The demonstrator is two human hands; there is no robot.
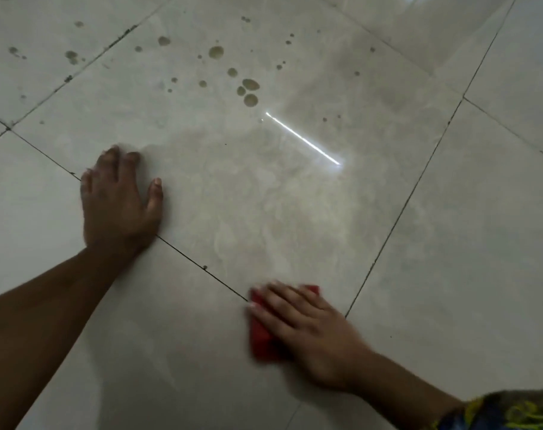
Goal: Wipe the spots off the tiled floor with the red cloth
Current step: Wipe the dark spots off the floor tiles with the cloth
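The red cloth (pixel 262 335) lies flat on the pale tiled floor (pixel 450 243) near the bottom middle, by a grout line. My right hand (pixel 307 330) presses on it with straight fingers and covers most of it; the hand is blurred. My left hand (pixel 118 200) rests flat on the floor to the left, fingers spread, nothing under it. Brownish spots (pixel 248 90) are scattered over the far part of the big tile and the tile to its left, well beyond both hands. A damp, smeared patch (pixel 264 197) lies between the spots and the cloth.
Dark grout lines (pixel 403 206) cross the floor diagonally. A bright streak of reflected light (pixel 304 139) shines on the middle tile. A patterned sleeve (pixel 512 411) shows at the bottom right corner.
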